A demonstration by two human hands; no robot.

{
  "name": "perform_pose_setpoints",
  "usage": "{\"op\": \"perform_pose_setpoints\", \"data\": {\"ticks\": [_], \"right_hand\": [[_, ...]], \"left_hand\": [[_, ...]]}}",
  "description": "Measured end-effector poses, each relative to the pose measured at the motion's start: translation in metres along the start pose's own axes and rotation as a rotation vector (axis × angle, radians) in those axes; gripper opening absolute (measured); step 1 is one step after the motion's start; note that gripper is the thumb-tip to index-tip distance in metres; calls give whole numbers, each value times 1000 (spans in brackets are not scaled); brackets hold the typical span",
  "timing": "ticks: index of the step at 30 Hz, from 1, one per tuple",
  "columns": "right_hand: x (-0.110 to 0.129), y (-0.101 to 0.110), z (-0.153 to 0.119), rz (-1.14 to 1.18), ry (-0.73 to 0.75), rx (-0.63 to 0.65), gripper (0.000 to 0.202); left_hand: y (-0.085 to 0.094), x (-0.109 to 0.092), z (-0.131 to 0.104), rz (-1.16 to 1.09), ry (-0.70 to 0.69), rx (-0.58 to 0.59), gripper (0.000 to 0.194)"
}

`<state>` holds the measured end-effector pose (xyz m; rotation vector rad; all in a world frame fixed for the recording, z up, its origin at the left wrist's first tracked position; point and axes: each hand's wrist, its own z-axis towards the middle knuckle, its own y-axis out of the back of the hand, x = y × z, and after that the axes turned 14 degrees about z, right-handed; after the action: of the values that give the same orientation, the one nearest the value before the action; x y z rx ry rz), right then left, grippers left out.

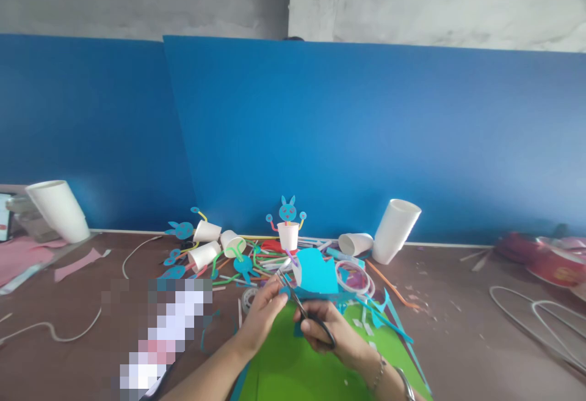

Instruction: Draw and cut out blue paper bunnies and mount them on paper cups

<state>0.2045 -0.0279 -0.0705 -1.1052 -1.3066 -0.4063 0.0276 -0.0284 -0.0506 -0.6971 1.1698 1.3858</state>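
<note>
My right hand point(323, 325) is closed round the black handles of a pair of scissors point(297, 303), whose blades point up and left. My left hand point(270, 303) pinches a small blue paper piece point(285, 293) beside the blades. Both hands are above a green sheet point(293, 364). Just beyond them lies a larger cut blue paper point(317, 271). Behind, a white paper cup figure point(288, 235) with a blue rabbit head point(288, 210) stands upright against the blue panel.
More cups with blue rabbit heads point(184, 230) lie tipped at the left, around coloured straws. Stacks of white cups point(396, 231) stand right and far left point(59, 210). A tape roll point(249, 299) is near my left hand. White cables point(526, 309) loop at the right.
</note>
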Motion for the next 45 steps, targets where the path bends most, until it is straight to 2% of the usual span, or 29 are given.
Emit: {"op": "perform_pose_setpoints", "data": {"ticks": [12,16,24,37,42,45], "right_hand": [[3,0,0,-4,10,9,51],[4,-1,-1,-13,14,10,50],[5,1,-2,-23,9,15,50],[5,3,-2,-31,-10,49,46],[4,8,-1,-109,-4,61,43],[5,9,-2,-187,-15,44,42]], "left_hand": [[0,-1,1,-2,6,-51,19],[-1,6,0,-25,48,-84,18],[-1,22,-3,-103,96,-49,20],[0,14,-3,-94,109,-63,22],[0,22,-4,-160,139,-45,21],[-1,30,-4,-192,164,-78,20]]}}
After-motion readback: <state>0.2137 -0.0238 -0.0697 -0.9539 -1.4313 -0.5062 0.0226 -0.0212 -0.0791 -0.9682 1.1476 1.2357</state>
